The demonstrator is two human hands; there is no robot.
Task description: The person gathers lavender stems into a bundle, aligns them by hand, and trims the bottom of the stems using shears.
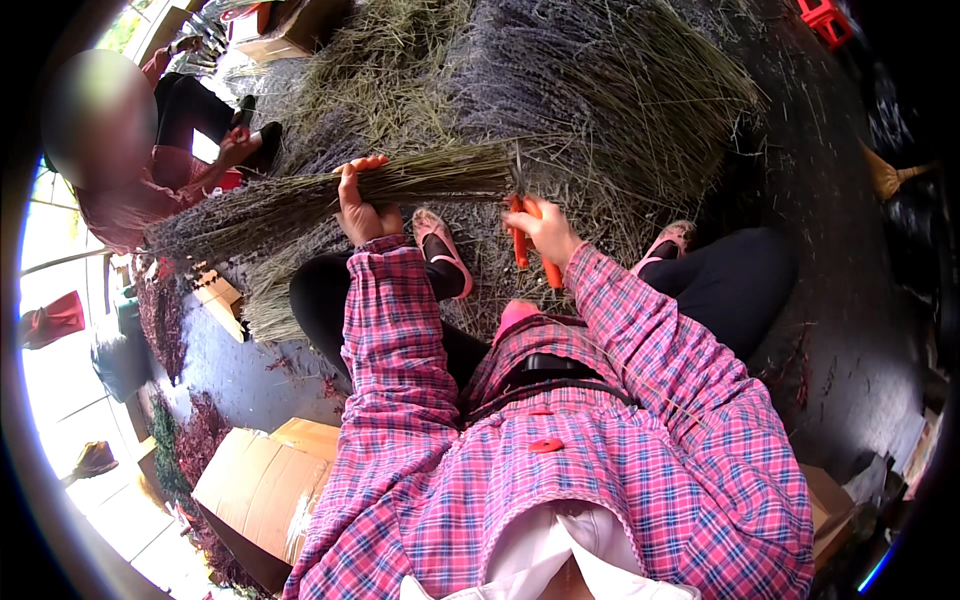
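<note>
My left hand (365, 204) grips a thick bundle of dried lavender (427, 174) around its stems. The flower heads spread out to the left, and the stem ends point right. In my right hand (546, 231) is a pair of scissors (519, 217) with orange handles. Their metal blades point up, right at the cut ends of the stems. Loose stem clippings (491, 274) litter the floor below, between my feet in pink shoes (441, 240).
A big heap of dried lavender (585, 82) lies beyond my hands. At the left a person (180, 165) sits close to the bundle's flower end. Cardboard boxes (262, 487) stand at lower left, near dark red dried plants (161, 322). A red plastic stool (825, 21) is at upper right.
</note>
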